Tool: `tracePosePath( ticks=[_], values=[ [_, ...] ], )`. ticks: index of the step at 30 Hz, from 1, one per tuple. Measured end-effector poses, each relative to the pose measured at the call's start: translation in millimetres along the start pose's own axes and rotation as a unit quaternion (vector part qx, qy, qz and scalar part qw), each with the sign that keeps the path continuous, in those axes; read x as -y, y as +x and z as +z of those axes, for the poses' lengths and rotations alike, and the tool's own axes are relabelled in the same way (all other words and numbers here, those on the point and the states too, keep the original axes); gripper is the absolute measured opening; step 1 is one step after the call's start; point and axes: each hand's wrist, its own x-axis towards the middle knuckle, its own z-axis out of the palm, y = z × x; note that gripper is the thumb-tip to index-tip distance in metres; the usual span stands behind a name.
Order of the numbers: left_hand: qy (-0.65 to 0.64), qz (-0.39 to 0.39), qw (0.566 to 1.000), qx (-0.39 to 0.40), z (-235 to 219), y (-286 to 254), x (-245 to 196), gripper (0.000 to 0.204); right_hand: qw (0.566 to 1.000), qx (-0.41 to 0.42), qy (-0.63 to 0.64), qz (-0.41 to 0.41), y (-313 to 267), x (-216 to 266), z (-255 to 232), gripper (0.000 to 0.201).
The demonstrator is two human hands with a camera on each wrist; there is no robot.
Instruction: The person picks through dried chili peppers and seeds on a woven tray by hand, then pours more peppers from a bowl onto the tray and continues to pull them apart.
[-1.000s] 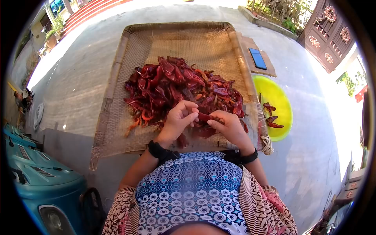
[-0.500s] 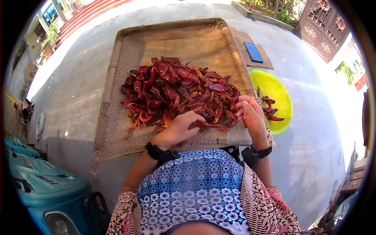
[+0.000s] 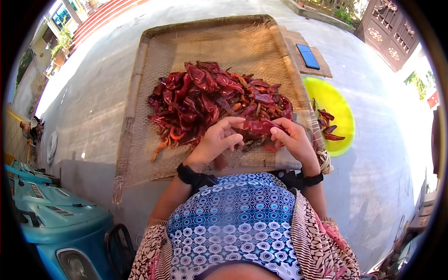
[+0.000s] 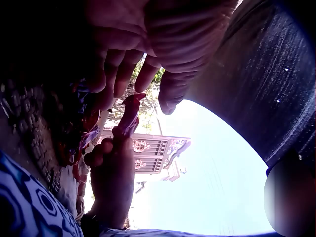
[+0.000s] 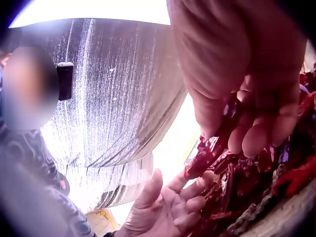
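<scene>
A dark red dried chili (image 3: 257, 126) spans the gap between the two hands, over the front of a chili pile (image 3: 186, 100) on a woven tray (image 3: 200, 39). My right hand (image 3: 296, 143) pinches one end of it between thumb and fingers. Beside its other end is my left hand (image 3: 214, 141). In the right wrist view the left index fingertip is right at the tip of the chili (image 5: 198, 162), with the thumb apart from it. The left wrist view also has the chili (image 4: 129, 116) standing up from the right hand (image 4: 113, 173).
Right of the tray sits a yellow-green basin (image 3: 338, 105) with several chilies in it. A blue phone (image 3: 308, 56) lies on cardboard (image 3: 324, 70) behind it. A teal vehicle (image 3: 60, 217) stands at the lower left. The tray's raised rim (image 3: 133, 88) borders the pile.
Half a second ago the left hand held a chili and the right hand was apart, near the tray's right edge. The right hand has come back left and now pinches a chili; the left thumb has spread.
</scene>
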Motion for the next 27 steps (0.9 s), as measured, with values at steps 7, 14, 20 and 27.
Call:
tracePosePath(
  ticks=[7, 14, 20, 27],
  values=[
    [-0.001, -0.005, 1.000, -0.004, -3.1, 1.6, 4.7, 0.033, 0.828, -0.242, 0.497, -0.097, 2.3, -18.3, -50.9, 0.028],
    [0.011, -0.026, 1.000, 0.004, -0.9, 1.7, 3.2, 0.025, 0.951, -0.253, -0.178, -0.015, 12.9, -36.5, -35.5, 0.041],
    [0.023, -0.020, 1.000, 0.008, -2.2, 1.4, 7.2, 0.024, 0.901, -0.259, -0.330, -0.108, 18.6, -37.7, -16.0, 0.024],
    [0.001, -0.004, 1.000, 0.022, -2.3, 3.1, 11.0, 0.029, 0.955, -0.234, 0.078, -0.162, 9.7, -5.4, 0.3, 0.019]
  ],
)
